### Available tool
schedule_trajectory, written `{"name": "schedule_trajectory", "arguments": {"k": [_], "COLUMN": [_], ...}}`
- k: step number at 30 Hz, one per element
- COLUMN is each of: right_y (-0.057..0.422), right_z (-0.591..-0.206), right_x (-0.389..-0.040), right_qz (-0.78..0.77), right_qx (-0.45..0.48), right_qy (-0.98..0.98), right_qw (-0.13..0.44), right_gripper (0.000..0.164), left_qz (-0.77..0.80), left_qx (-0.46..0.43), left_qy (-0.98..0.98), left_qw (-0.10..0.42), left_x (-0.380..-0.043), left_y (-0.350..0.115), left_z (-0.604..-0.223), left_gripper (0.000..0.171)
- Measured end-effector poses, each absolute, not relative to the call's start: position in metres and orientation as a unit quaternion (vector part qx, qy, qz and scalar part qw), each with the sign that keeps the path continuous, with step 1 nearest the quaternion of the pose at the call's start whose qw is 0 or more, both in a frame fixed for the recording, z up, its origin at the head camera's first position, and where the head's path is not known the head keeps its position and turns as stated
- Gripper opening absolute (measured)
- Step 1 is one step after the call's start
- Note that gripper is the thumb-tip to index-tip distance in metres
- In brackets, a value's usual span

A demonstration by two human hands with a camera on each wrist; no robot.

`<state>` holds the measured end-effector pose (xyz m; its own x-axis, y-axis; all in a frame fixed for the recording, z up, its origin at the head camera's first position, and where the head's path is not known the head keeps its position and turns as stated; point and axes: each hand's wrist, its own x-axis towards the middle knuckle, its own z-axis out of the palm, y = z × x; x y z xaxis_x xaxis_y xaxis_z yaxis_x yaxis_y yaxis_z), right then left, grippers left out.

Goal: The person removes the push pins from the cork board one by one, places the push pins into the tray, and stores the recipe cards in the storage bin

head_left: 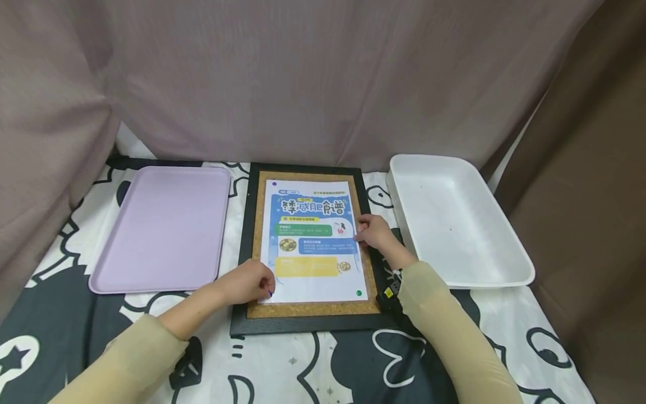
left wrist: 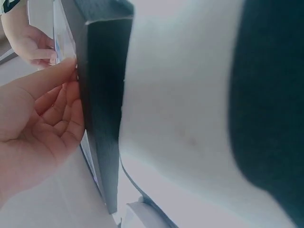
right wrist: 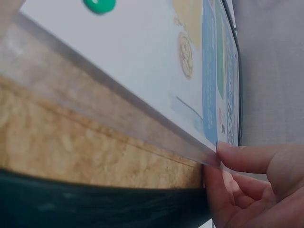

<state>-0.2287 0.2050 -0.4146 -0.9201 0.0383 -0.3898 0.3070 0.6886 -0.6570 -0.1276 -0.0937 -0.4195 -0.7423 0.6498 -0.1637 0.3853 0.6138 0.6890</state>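
Now both hands' curled fingers on a glossy rectangular poster, black-framed corkboard beneath.

The cork board with its black frame fills the middle of the table, and the poster lies on it, so over the middle a hand passes only from above. On the left the lilac tray lies just beside the frame, and on the right the white bin with raised walls stands near it, so only narrow strips of patterned cloth are free between them. The near part of the cloth is open except for the two forearms, while the curtain closes the back and both sides.
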Motion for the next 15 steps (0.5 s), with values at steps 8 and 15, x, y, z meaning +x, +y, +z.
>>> {"name": "schedule_trajectory", "arguments": {"k": [8,15], "right_y": [0.2046,0.2041], "right_z": [-0.4156,-0.4137], "right_x": [-0.228,-0.2284], "right_qz": [-0.386,-0.386], "right_qx": [0.097,0.094], "right_qy": [0.902,0.902], "right_qw": [0.168,0.167], "right_gripper": [0.062,0.063], "left_qz": [0.319,0.324], "left_qx": [0.302,0.301], "left_qy": [0.867,0.856], "left_qw": [0.235,0.269], "left_x": [-0.1331,-0.1375], "left_y": [-0.0941,-0.0946], "left_z": [-0.4166,-0.4159], "left_gripper": [0.013,0.011]}}
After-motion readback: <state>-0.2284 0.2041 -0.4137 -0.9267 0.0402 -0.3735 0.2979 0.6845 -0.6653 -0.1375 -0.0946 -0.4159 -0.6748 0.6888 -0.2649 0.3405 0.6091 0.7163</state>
